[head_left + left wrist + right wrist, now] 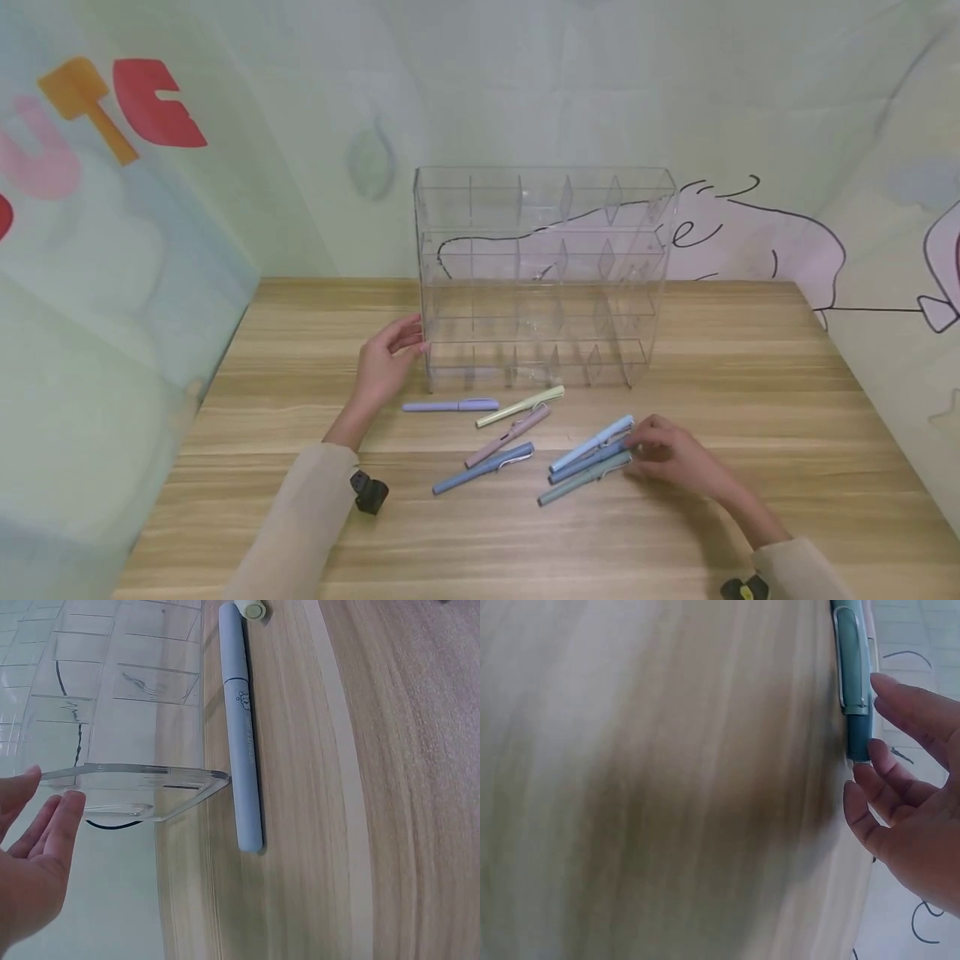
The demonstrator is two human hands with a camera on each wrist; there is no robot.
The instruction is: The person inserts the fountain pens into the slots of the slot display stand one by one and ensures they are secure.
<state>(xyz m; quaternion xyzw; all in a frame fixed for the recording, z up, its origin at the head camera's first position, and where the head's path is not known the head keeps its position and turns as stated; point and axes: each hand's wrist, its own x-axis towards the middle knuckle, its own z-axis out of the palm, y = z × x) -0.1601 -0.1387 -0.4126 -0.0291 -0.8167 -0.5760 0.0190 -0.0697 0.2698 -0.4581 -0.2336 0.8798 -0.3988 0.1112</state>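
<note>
My left hand (pixel 386 358) is at the left side of a clear plastic compartment rack (pixel 543 283). Its fingers reach along the outer side wall, the thumb at the front edge; the left wrist view shows the fingertips right at that wall (pixel 135 778). On the table, my right hand (pixel 675 454) has its fingertips at the clip ends of three capped pens lying side by side: light blue (pixel 588 446), darker blue (pixel 585 465) and grey-green (pixel 581 481). In the right wrist view the green pen (pixel 853 667) lies against the slightly bent fingers.
Before the rack lie a lavender pen (pixel 450 406), a pale green pen (pixel 517 408), a mauve pen (pixel 508 436) and a blue pen (pixel 480 470). The wooden table (pixel 315 533) meets a printed cloth backdrop (pixel 300 150) behind and at the sides.
</note>
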